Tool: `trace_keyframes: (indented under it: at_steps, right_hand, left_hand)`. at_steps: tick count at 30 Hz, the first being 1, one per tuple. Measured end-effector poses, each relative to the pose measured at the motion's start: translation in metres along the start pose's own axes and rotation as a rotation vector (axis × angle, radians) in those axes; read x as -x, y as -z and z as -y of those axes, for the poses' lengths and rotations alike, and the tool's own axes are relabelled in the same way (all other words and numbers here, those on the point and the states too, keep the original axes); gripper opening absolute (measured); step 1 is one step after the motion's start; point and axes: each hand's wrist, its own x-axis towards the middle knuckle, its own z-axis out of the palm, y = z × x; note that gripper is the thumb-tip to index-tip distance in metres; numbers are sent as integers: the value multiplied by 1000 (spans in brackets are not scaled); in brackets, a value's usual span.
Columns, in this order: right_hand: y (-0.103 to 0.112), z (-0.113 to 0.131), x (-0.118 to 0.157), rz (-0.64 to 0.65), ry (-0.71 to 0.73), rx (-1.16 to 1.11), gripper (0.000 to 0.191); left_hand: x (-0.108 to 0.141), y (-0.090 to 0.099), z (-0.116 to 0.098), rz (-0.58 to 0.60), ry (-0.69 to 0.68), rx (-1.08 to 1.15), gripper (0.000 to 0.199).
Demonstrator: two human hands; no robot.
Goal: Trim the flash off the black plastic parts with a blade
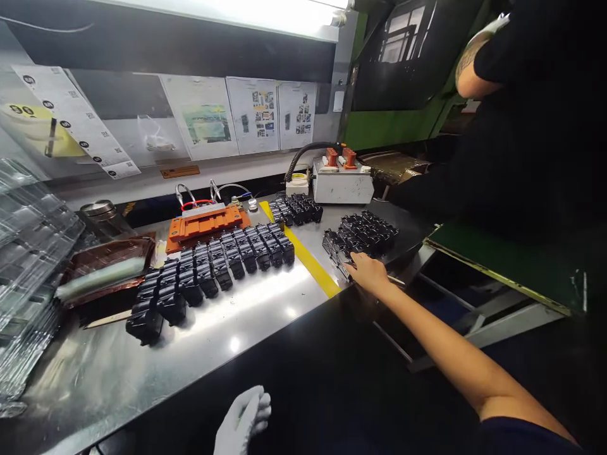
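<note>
My left hand (pixel 244 418), in a pale grey glove, hovers in front of the table edge. Its fingers are curled in together, and nothing shows in them. My bare right hand (pixel 368 273) reaches to the near side of a group of black plastic parts (pixel 365 230), its fingertips touching the closest one. A thin pen-like tool (pixel 396 280) sticks out from under this palm; the grip on it is mostly hidden. Left of a yellow tape strip (pixel 313 265), more black plastic parts (pixel 213 262) stand in a long slanting row. A smaller cluster of black parts (pixel 298 208) lies behind.
An orange fixture (pixel 206 224) sits behind the row. Farther back is a grey box (pixel 344 184) with orange blocks. Plastic-wrapped trays (pixel 28 272) are stacked at the left. A co-worker in dark clothing (pixel 535 126) stands at right, near a green-topped surface (pixel 512 265).
</note>
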Motion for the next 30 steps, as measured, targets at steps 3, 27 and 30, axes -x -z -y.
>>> trace_keyframes:
  at_steps: [3, 27, 30]
  right_hand:
    - [-4, 1, 3, 10, -11, -127, 41]
    - [-51, 100, 39, 153, 256, -250, 41]
    - [-51, 100, 37, 196, 331, -278, 34]
  left_hand:
    - [8, -16, -13, 86, -39, -35, 58]
    - [-81, -94, -139, 136, -670, -717, 40]
    - [-84, -91, -137, 215, -561, -729, 46]
